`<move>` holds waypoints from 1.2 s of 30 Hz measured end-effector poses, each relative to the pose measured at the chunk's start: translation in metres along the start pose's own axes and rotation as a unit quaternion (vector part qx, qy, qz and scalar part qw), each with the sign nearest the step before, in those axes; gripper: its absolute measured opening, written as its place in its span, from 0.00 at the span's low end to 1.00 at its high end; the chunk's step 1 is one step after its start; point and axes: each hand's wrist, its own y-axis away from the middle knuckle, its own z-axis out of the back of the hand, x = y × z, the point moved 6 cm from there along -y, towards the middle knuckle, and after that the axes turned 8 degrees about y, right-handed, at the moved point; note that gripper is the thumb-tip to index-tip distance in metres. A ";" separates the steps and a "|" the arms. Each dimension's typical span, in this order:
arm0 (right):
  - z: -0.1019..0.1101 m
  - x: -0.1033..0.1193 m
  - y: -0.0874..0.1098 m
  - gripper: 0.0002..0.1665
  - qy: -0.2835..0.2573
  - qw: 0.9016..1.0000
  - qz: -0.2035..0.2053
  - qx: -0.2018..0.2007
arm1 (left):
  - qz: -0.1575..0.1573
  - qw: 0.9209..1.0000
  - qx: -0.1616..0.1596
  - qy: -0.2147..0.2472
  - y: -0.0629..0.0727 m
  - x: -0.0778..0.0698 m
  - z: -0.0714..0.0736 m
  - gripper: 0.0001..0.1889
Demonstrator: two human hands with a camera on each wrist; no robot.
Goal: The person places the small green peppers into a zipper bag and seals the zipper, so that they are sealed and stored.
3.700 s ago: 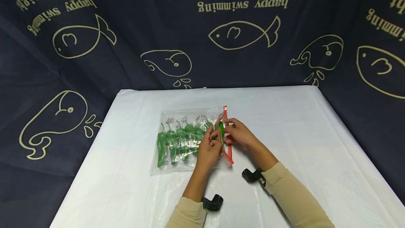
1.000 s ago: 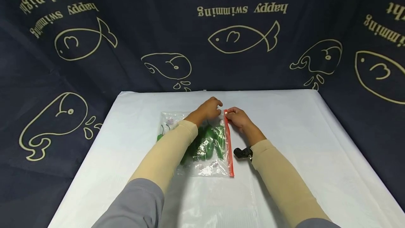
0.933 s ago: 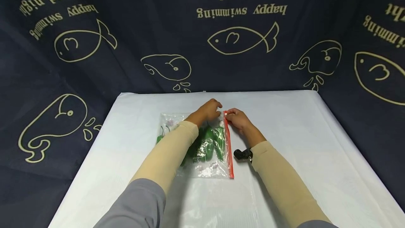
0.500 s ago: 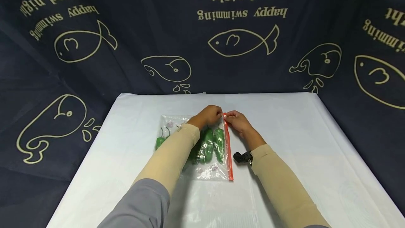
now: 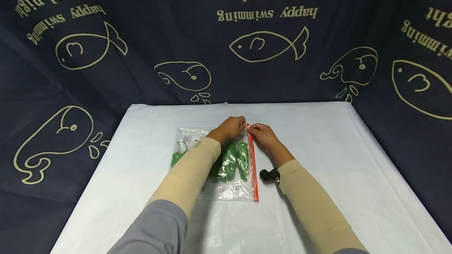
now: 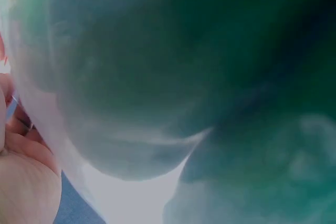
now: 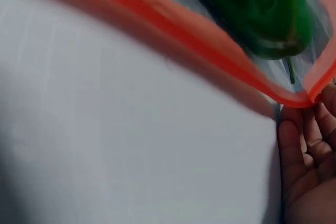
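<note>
A clear plastic zip bag (image 5: 229,195) lies on the table, its red zip strip (image 5: 254,167) along the right side. Several green peppers (image 5: 230,162) with thin stems lie side by side inside, some hidden beneath my left forearm. My left hand (image 5: 230,127), fingers curled, pinches the bag's far edge beside the strip's far end. Close on its right, my right hand (image 5: 264,135) pinches that strip's end near the small white slider (image 5: 248,126). In the right wrist view, red bands meet at my fingertips (image 7: 290,135) below a pepper (image 7: 262,14). Plastic and blurred green fill most of the left wrist view.
A white cloth (image 5: 335,167) covers the table. Behind it hangs a dark blue curtain (image 5: 141,50) with fish and whale drawings and upside-down words. A black wrist camera (image 5: 269,175) sits on my right wrist, just right of the bag.
Earlier, my hands were at the parted mouth with a green pepper; now that pepper lies inside and the strip runs straight. Both hands moved to the far corner; my left fingers lately closed in there.
</note>
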 end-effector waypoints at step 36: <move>-0.003 0.001 0.012 0.11 0.026 0.999 0.019 0.001 | -0.021 0.998 0.048 -0.029 -0.004 -0.008 -0.001 0.10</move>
